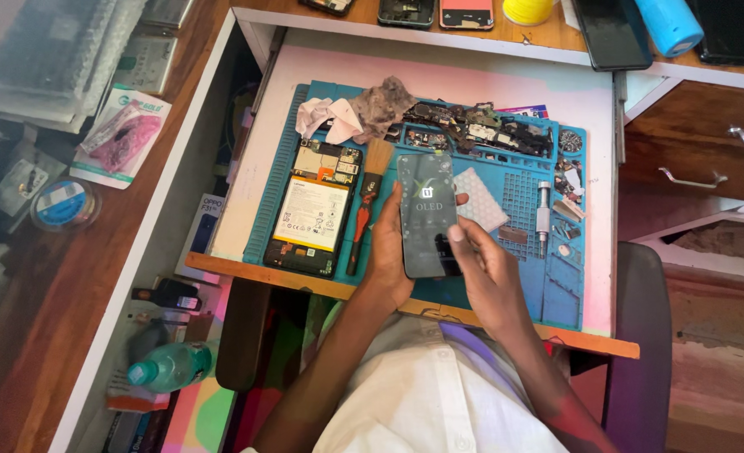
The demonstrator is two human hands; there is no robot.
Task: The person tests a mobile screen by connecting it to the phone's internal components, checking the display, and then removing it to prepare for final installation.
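Observation:
A dark phone screen panel (426, 214) with a glossy protective film is held upright over the blue repair mat (523, 289). My left hand (386, 252) grips its left edge from behind. My right hand (483, 267) holds the lower right side, thumb pressed on the glass. To the left on the mat lies an opened phone (312, 214) with its battery and circuit board showing. A brush with a red handle (365, 214) lies between the opened phone and my left hand.
Crumpled cloths (355, 113), a heap of small phone parts (481, 130) and a metal tool (543, 210) lie on the mat. Phones and a blue cylinder (670, 25) sit on the back shelf. A green bottle (171, 365) lies lower left.

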